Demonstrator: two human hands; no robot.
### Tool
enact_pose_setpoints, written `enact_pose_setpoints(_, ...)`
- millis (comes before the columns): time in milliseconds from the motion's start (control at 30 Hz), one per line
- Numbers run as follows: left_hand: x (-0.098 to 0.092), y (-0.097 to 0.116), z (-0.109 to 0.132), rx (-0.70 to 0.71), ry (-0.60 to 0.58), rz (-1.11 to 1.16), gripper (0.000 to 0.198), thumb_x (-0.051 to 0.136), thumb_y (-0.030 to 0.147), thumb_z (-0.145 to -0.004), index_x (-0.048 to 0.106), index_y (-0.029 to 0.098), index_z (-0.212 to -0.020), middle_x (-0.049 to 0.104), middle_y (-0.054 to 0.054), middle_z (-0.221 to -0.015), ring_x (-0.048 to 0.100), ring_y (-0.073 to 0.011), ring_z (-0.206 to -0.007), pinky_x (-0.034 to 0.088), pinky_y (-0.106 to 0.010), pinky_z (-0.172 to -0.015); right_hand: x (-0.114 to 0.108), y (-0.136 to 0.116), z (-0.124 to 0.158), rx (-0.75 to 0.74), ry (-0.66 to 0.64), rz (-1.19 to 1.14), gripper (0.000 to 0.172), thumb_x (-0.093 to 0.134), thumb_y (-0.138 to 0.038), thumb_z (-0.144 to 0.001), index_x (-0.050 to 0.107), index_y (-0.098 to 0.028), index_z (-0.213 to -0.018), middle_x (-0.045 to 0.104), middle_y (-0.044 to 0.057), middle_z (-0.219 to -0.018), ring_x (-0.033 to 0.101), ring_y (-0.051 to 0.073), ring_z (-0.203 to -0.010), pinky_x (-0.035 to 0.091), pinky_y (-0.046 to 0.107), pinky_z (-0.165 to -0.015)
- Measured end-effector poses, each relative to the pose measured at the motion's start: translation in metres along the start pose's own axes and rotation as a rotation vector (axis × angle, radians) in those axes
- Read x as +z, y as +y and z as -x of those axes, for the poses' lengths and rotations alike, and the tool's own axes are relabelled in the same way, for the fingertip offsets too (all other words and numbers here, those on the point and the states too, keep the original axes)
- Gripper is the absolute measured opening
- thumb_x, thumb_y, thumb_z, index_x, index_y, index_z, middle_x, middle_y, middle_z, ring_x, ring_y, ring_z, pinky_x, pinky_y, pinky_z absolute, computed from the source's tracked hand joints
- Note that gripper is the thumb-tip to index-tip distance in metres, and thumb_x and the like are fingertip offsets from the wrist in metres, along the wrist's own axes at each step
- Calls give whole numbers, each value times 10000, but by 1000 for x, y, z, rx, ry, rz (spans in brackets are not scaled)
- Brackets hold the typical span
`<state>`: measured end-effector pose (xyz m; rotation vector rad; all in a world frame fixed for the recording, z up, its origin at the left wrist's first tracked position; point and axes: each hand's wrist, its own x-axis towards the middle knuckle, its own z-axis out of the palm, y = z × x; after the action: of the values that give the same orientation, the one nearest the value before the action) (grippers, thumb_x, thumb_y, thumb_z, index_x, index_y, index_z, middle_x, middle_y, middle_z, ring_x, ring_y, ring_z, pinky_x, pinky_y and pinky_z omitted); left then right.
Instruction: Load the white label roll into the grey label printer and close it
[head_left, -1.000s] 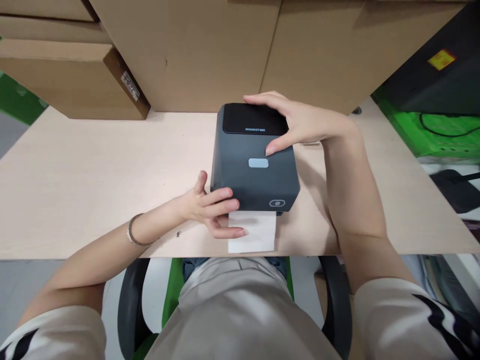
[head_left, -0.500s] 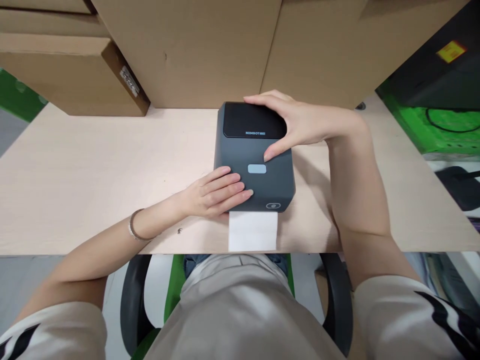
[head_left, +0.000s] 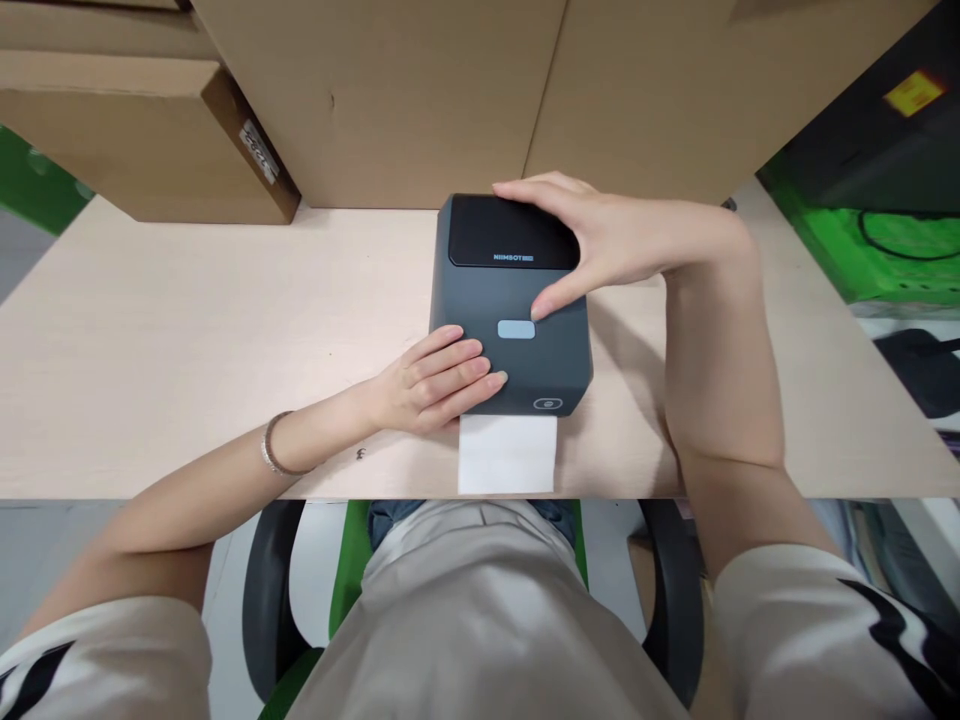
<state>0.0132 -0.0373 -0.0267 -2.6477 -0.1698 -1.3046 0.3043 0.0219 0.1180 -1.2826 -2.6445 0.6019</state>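
Note:
A dark grey label printer (head_left: 517, 375) stands on the pale wooden table (head_left: 150, 340), right in front of me. A white strip of label paper (head_left: 507, 453) sticks out of its front slot and lies on the table. My left hand (head_left: 431, 382) rests flat on the printer's front left corner, fingers stretched out and together, holding nothing. My right hand (head_left: 600, 240) is cupped over the printer's top right side, fingers on the black lid, thumb beside the light blue button (head_left: 515, 329).
Large cardboard boxes (head_left: 420, 100) stand along the back of the table, a smaller one (head_left: 142, 140) at the back left. Green and black equipment (head_left: 877, 230) is at the right. The table's front edge is close to my lap and chair (head_left: 262, 600).
My left hand let go of the paper strip below the printer and moved up to lie flat on the printer's front left corner. My right hand stayed on the top.

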Motion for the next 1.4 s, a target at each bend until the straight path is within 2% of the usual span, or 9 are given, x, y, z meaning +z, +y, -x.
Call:
enact_pose_setpoints(133,0,-2,7,-20,-61,25,535,641,415,-1029,540,428,-1554,780,7,-1262,751,-206,-1222,601,-444,-1200,4,-3,7,-81,-6,23,1451,889,-857,-531,257,-370,-1742,190,-33,-1826,133,471,-1683,242,609,-1404)
enact_pose_setpoints(300,2,2,5,-40,-75,-24,556,662,330,-1012,540,452,-1541,792,31,-1220,773,-193,-1171,617,-432,-1183,7,-9,12,-20,-11,20,1450,906,-851,-508,282,-393,-1734,134,-41,-1837,72,481,-1691,230,606,-1401)
enact_pose_setpoints(433,5,7,-6,40,86,-125,437,588,282,-1043,626,373,-1468,805,20,-1143,767,-177,-1168,627,-398,-1166,7,-13,13,11,-40,35,1563,891,-885,-469,265,-247,-1750,97,83,-1842,27,523,-1680,198,650,-1381)
enact_pose_setpoints(567,3,4,-15,116,195,-158,356,471,312,-1105,706,260,-1367,799,-12,-1091,737,-158,-1214,537,-352,-1254,6,-9,18,-73,-15,12,1333,911,-781,-603,329,-351,-1723,129,32,-1840,68,486,-1690,234,668,-1367)
enact_pose_setpoints(767,-25,-6,-29,186,-48,-105,485,483,550,-1113,638,229,-1443,790,-37,-1256,721,-159,-1272,531,-313,-1241,-5,-4,24,-95,-31,-16,1195,915,-723,-658,388,-417,-1686,242,-19,-1814,177,473,-1677,298,643,-1360)
enact_pose_setpoints(967,-39,1,-49,-17,-249,6,819,560,634,-1060,307,177,-1690,645,-135,-1556,516,-275,-1560,447,-444,-1316,-7,-4,23,-104,-43,-19,1227,903,-767,-634,388,-401,-1687,218,-30,-1820,160,480,-1679,299,642,-1359)
enact_pose_setpoints(1100,-37,4,-55,-34,-247,-48,808,504,626,-1080,278,163,-1702,675,-105,-1528,552,-262,-1533,410,-446,-1348,-8,-6,22,-81,-52,8,1263,900,-785,-614,387,-373,-1692,233,-4,-1816,144,488,-1679,271,665,-1361)
enact_pose_setpoints(1233,-36,4,-59,3,-217,-104,799,432,614,-1103,279,96,-1692,721,-110,-1463,615,-229,-1474,346,-427,-1384,-8,-15,32,-51,-54,60,1374,865,-882,-543,396,-306,-1699,295,46,-1794,127,526,-1667,158,716,-1368)
enact_pose_setpoints(1400,-36,4,-60,-27,-199,-54,837,539,611,-1067,274,122,-1693,734,-127,-1438,666,-239,-1417,398,-434,-1360,12,-41,52,-168,90,13,1241,852,-868,-592,485,-324,-1646,454,65,-1712,271,535,-1628,61,783,-1347)
